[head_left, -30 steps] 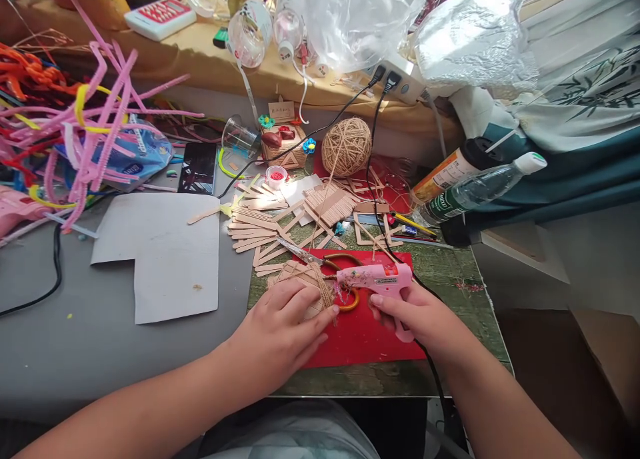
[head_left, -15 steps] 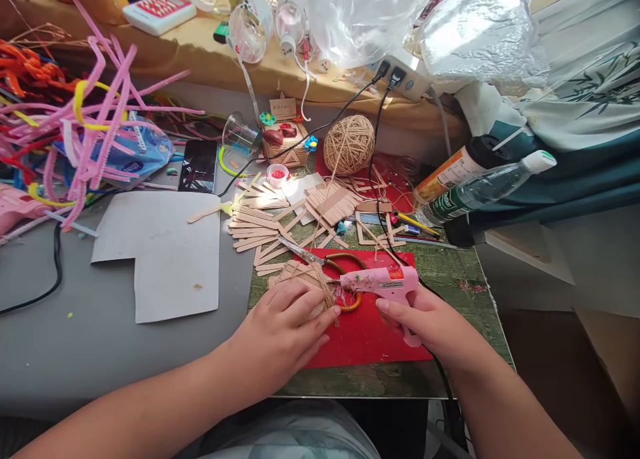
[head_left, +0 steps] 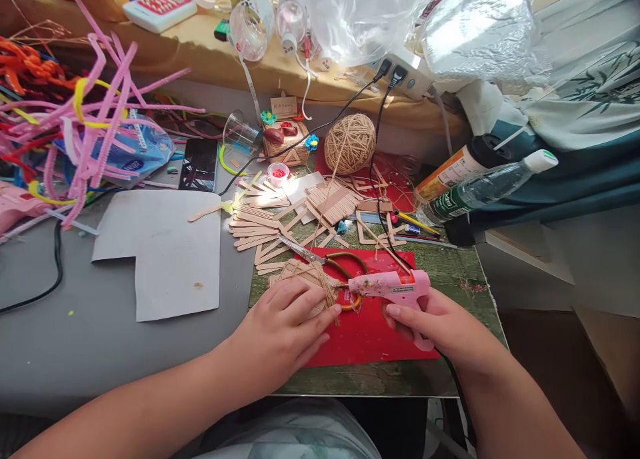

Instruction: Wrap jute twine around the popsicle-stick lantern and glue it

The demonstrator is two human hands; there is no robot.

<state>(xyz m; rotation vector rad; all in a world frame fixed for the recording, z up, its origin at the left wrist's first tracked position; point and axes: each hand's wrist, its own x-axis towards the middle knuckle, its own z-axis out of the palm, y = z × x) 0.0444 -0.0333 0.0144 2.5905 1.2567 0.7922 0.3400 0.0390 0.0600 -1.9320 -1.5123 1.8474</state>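
Observation:
My left hand (head_left: 285, 326) is closed over a twine-wrapped piece of craft sticks (head_left: 305, 279), hiding much of it. My right hand (head_left: 430, 319) grips a pink hot glue gun (head_left: 390, 286), whose nozzle points left at the twine along the piece's right edge. Behind the nozzle lie scissors (head_left: 340, 262) with brownish handles, partly covered by the piece and the glue gun. Under these lies a red sheet (head_left: 370, 339). A strand of twine runs up from the piece toward the ball of twine (head_left: 350, 143).
Loose craft sticks (head_left: 257, 229) lie beyond my hands, near a decorated box (head_left: 285, 146). A grey cardboard piece (head_left: 177, 259) lies left, below pink pipe cleaners (head_left: 95, 126). At right lean a plastic bottle (head_left: 485, 186) and a dark-lidded canister (head_left: 450, 169). Black cords cross from a power strip (head_left: 410, 72).
My right hand has drawn the glue gun slightly right and down, its nozzle sliding back a little from the wrapped piece. My left hand stays in place.

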